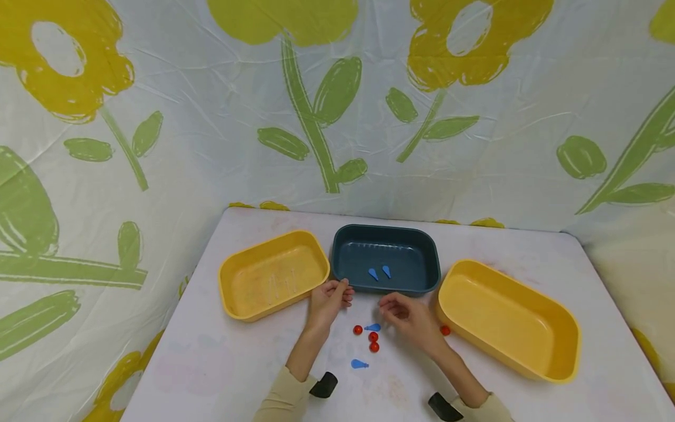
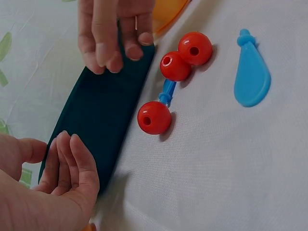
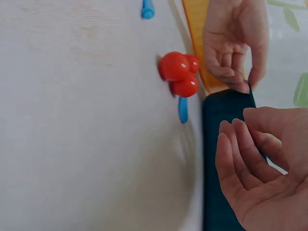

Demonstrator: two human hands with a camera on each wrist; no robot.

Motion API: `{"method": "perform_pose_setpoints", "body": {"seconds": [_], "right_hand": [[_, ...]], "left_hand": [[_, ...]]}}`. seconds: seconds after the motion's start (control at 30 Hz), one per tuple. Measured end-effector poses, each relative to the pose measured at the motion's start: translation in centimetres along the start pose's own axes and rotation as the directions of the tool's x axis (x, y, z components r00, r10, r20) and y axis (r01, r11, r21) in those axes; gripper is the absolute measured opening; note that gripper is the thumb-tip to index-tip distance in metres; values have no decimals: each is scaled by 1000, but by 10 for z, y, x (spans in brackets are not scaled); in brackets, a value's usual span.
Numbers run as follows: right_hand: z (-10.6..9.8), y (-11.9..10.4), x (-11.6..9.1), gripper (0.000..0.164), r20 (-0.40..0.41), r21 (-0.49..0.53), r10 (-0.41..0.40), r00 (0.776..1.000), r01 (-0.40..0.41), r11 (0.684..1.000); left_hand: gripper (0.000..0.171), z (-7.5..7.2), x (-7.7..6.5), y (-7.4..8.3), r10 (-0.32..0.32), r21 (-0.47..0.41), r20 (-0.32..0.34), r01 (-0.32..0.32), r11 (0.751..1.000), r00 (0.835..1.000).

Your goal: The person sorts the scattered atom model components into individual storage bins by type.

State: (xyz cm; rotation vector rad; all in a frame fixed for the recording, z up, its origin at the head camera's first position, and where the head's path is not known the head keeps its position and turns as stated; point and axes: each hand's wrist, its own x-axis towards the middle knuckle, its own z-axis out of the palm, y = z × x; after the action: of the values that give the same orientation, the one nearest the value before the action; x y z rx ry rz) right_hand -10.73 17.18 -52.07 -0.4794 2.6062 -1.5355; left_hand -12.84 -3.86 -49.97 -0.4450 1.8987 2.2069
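In the head view my left hand [image 1: 328, 302] is at the near left corner of a dark teal tub [image 1: 435, 258], fingers loosely bent at the rim. My right hand [image 1: 408, 316] hovers before the tub's near right side, its fingers relaxed and nothing showing between them. Two blue teardrop-shaped pieces [image 1: 373, 274] lie on the tub's floor. Between the hands, on the table, are a red bead [image 1: 357, 330], two touching red beads [image 1: 374, 347] and a blue teardrop piece [image 1: 372, 327]. Closer to me lies another blue teardrop piece [image 1: 360, 364], its narrow neck visible in the left wrist view.
A yellow tub [image 1: 232, 296] holding several thin pale sticks [image 1: 272, 287] stands left of the teal one. At right is a second yellow tub [image 1: 572, 346], with a red bead [image 1: 445, 330] beside its near wall. Flower-print cloth [image 1: 200, 117] hangs behind the table.
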Motion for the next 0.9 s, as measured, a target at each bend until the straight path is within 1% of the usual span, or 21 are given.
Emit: {"method": "perform_pose_setpoints", "body": {"seconds": [0.1,0.27,0.4,0.6,0.77,0.9], "right_hand": [[3,4,-1,20,39,3,14,999,-14,1000],[9,10,-1,21,76,8,43,996,-43,999],[13,13,-1,22,102,-27,53,993,-50,998],[13,13,1,22,159,-74,66,985,-55,996],[11,11,3,21,224,-86,41,974,-22,996],[8,9,4,20,268,-94,24,963,2,996]], "left_hand": [[29,0,1,-1,3,-8,1,-3,1000,1000],[26,-2,13,-17,7,-32,0,-7,999,1000],[27,-2,18,-26,22,-40,-9,-22,999,1000],[26,-1,18,-26,35,-44,-16,-36,998,999],[26,-1,17,-25,40,-46,-12,-41,998,999],[26,0,17,-25,57,-42,-11,-58,997,998]]}}
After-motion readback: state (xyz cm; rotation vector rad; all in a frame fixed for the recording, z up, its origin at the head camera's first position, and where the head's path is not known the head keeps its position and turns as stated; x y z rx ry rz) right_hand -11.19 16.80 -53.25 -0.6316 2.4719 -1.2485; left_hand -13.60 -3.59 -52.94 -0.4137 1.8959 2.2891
